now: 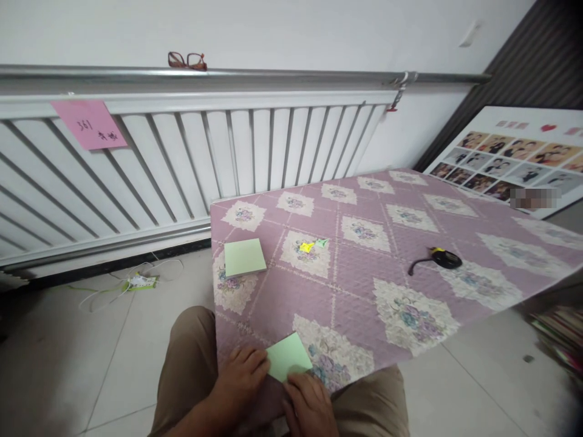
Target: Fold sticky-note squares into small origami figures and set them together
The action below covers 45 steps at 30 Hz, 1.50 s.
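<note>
A light green square sheet of paper (290, 356) lies at the near edge of the cloth-covered table. My left hand (241, 377) is closed at its left corner, fingers bent and together. My right hand (312, 402) grips the lower edge, fingertips on top of the sheet; the thumb's contact is hard to make out. Farther up on the left sits a stack of green paper (245, 256). To its right are a small yellow folded paper piece (306, 247) and a small green folded paper piece (321, 243), side by side.
A black tape measure (446, 258) with a strap lies on the right of the floral tablecloth (355, 288). Behind stands a white radiator (255, 145) with a pink note (91, 125); glasses (186, 60) rest on the pipe above. A photo board (505, 158) leans at right.
</note>
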Each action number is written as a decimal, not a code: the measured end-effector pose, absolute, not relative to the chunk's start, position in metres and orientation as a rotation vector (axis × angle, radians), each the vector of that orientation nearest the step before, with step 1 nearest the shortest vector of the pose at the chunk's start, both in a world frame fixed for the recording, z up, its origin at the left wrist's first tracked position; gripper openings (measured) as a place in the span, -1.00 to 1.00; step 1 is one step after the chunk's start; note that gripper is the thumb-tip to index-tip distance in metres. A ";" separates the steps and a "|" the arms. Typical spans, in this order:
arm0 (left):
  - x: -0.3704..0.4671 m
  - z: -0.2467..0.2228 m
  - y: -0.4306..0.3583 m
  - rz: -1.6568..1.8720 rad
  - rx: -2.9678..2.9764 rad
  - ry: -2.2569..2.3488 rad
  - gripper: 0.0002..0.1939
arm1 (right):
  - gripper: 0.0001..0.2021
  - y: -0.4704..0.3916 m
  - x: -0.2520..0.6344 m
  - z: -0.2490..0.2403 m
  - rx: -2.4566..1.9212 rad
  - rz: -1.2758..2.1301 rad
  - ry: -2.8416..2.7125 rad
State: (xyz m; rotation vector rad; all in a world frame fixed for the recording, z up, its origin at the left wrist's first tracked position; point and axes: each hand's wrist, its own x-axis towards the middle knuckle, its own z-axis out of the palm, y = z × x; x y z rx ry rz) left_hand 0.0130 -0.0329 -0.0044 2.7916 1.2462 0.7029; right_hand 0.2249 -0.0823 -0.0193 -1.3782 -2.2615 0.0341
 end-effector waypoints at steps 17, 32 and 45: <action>0.008 0.020 0.000 0.513 2.784 1.054 -0.89 | -0.86 -0.048 0.193 0.014 -1.658 -0.078 -2.276; 0.035 0.109 0.059 0.674 1.813 1.058 -0.78 | -0.64 -0.017 0.195 0.074 -1.498 1.266 -1.333; 0.040 0.033 -0.012 0.556 2.339 1.277 -0.51 | -0.80 -0.009 0.217 0.018 -1.702 1.119 -1.156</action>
